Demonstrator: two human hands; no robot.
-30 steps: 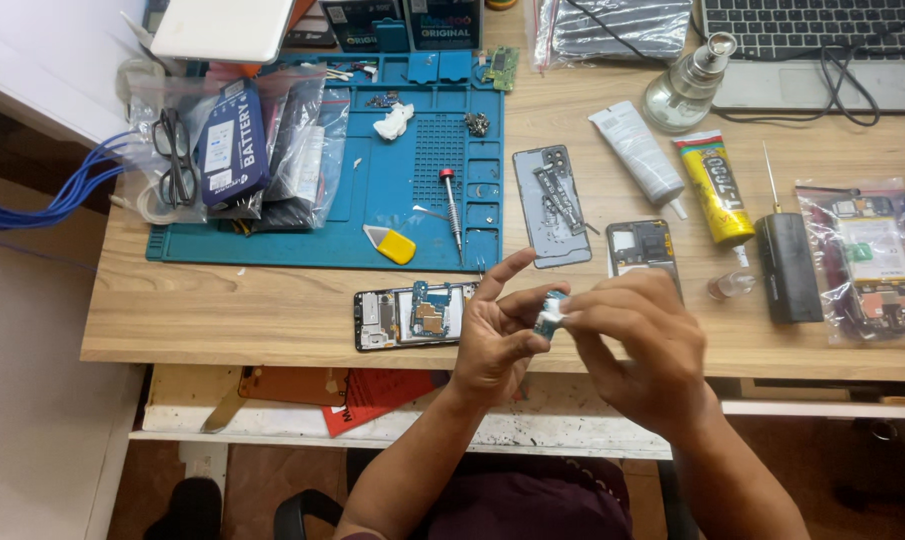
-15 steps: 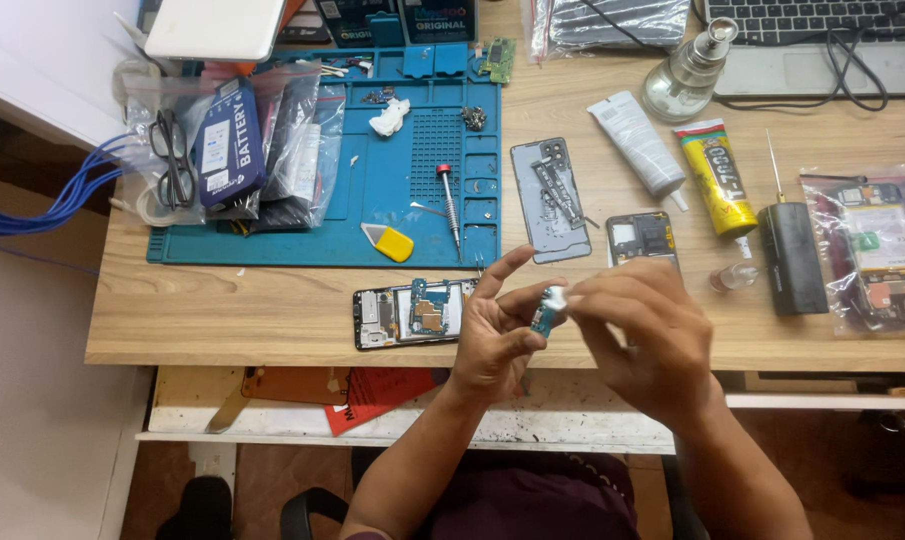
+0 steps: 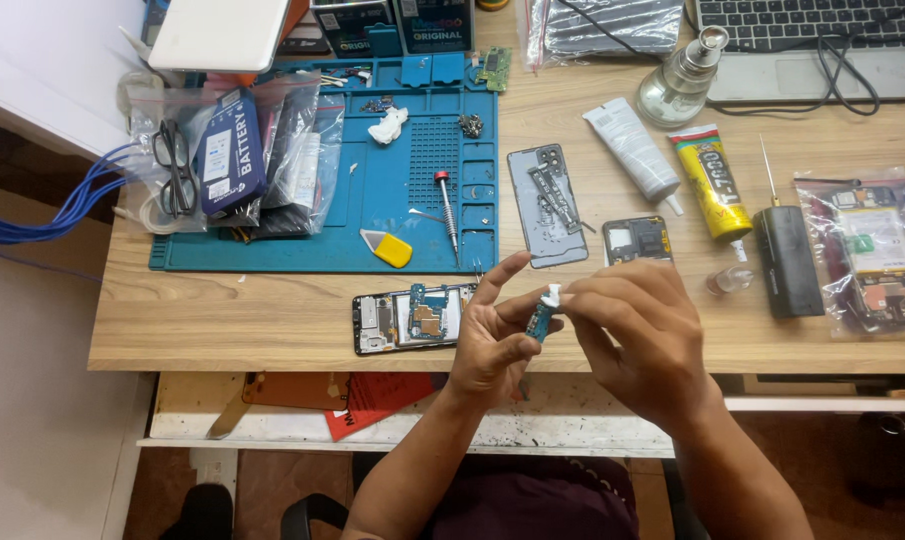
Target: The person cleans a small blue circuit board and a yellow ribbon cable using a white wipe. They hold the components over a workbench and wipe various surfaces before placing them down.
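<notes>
My left hand [image 3: 492, 335] pinches a small blue circuit board [image 3: 540, 320] between thumb and fingers, index finger raised, above the front edge of the wooden desk [image 3: 252, 310]. My right hand [image 3: 637, 335] presses a small white wad [image 3: 554, 295] against the top of that board. An opened phone [image 3: 412, 315] with its blue board exposed lies flat just left of my left hand. A grey back cover [image 3: 547, 205] and a small dark phone part [image 3: 637, 240] lie behind my hands.
A blue repair mat [image 3: 382, 170] holds a red-capped screwdriver [image 3: 445, 210], a yellow pick [image 3: 390, 246] and loose screws. Bagged parts and glasses [image 3: 177, 165] sit at left. Glue tubes [image 3: 712, 180], a glass dispenser bottle [image 3: 684, 80], a black box [image 3: 787, 262] and a laptop [image 3: 812, 40] stand at right.
My hands stay together over the desk edge; my right fingers have shifted the white wad slightly along the top of the small board. The view has moved a little.
</notes>
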